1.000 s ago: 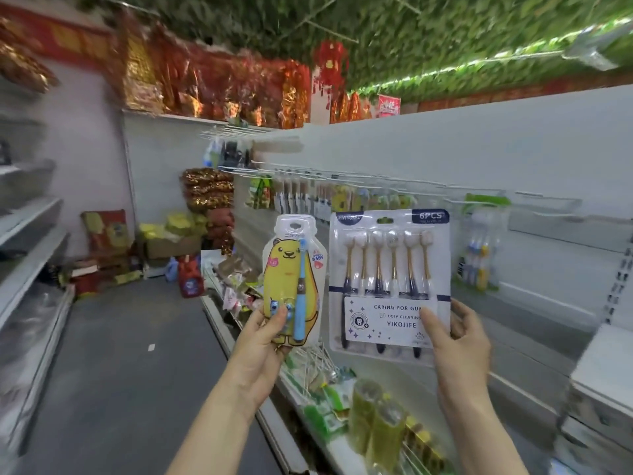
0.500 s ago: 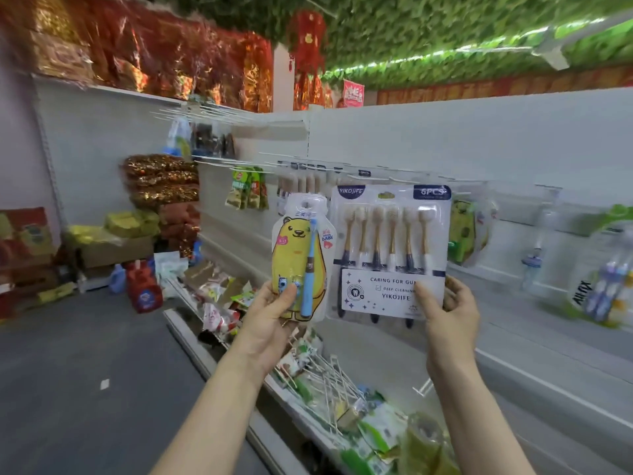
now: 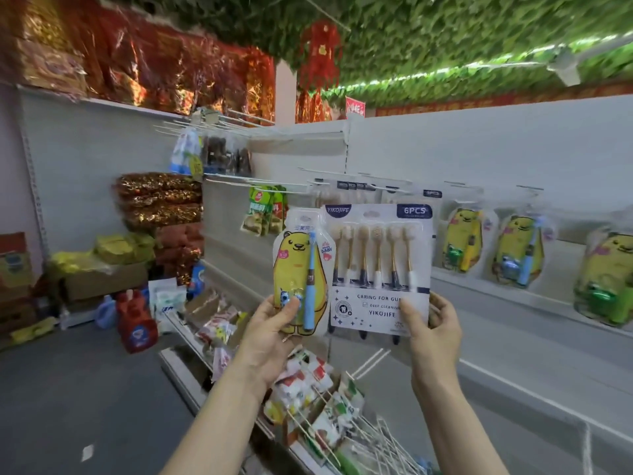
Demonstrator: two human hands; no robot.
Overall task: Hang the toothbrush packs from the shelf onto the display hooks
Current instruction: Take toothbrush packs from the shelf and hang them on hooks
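While upright, six-pack point(image 3: 378, 269) brush heads pt up, handles down.

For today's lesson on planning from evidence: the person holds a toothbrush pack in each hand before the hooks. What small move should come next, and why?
Probably lift the 6PCS pack in the right hand toward the hook just behind it, where matching packs seem to hang. Its hang hole sits slightly below that row, while the left hand holds the bear pack aside.
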